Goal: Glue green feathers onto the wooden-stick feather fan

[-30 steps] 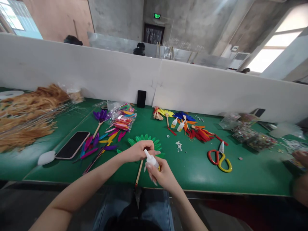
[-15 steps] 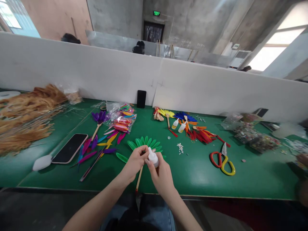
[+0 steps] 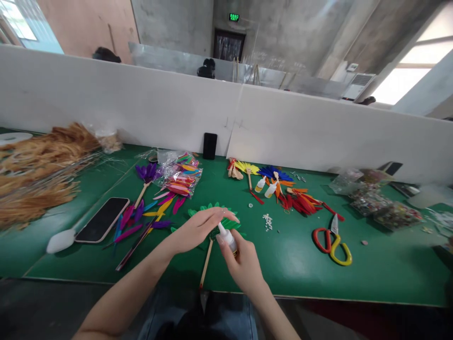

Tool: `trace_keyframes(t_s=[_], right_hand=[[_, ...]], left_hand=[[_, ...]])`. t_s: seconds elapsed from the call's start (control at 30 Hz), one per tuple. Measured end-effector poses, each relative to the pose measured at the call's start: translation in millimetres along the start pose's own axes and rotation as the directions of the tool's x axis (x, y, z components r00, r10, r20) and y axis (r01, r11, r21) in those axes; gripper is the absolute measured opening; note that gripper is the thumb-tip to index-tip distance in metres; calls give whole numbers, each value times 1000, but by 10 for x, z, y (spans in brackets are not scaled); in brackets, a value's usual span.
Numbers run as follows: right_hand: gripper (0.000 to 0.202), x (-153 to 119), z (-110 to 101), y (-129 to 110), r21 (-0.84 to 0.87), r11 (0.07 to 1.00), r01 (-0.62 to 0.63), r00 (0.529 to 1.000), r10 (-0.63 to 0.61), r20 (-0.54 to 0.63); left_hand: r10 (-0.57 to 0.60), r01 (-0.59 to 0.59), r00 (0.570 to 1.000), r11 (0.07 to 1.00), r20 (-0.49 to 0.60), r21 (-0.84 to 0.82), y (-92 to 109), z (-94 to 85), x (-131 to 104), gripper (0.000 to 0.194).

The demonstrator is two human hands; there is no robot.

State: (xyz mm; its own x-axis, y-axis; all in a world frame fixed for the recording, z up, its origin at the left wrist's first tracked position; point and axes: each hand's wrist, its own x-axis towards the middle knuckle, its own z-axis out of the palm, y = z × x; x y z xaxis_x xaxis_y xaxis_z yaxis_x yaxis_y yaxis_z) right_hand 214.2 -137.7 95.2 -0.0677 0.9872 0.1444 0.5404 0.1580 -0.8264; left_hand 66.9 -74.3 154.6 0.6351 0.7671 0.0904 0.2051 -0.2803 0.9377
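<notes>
Bottle in hand beside the green fan

My right hand (image 3: 244,262) grips a bottle (image 3: 227,238), nozzle up near my left hand (image 3: 200,229), whose fingers stretch out open over the fan (image 3: 208,255). The fan's handle reaches the near edge of the table (image 3: 290,269), which gives me room between right wrist and scissors (image 3: 334,226). Beyond my left hand, a clear bag (image 3: 180,183) holds coloured feathers.
</notes>
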Motion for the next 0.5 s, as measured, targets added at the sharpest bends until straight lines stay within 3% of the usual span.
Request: trace_keyframes(t_s=[0.1,0.2,0.27,0.33,0.37,0.43,0.5], right_hand=[[34,18,-82,-23,-249,967,57,996,-72,-49],[36,47,-191,-60,-376,919,121,991,-133,-7],[36,54,-270,-83,-359,924,133,991,-131,31],[37,42,-345,-85,-202,975,89,991,-66,115],[39,28,-376,-73,-60,998,26,977,-13,212],[43,-9,-418,-24,257,947,-192,881,52,470],[47,-46,-425,34,443,793,-419,748,24,664]], left_hand=[[7,17,993,980,-121,198,-61,-91,39,26],[-32,10,996,965,78,260,-131,-179,59,35],[-4,-48,983,959,182,280,-138,-196,54,39],[67,-124,979,944,191,305,-114,-165,28,40],[109,-165,976,935,189,314,-94,-136,8,39],[181,-242,962,914,204,326,-49,-69,-38,37],[208,-279,949,902,235,329,-5,-15,-80,33]])
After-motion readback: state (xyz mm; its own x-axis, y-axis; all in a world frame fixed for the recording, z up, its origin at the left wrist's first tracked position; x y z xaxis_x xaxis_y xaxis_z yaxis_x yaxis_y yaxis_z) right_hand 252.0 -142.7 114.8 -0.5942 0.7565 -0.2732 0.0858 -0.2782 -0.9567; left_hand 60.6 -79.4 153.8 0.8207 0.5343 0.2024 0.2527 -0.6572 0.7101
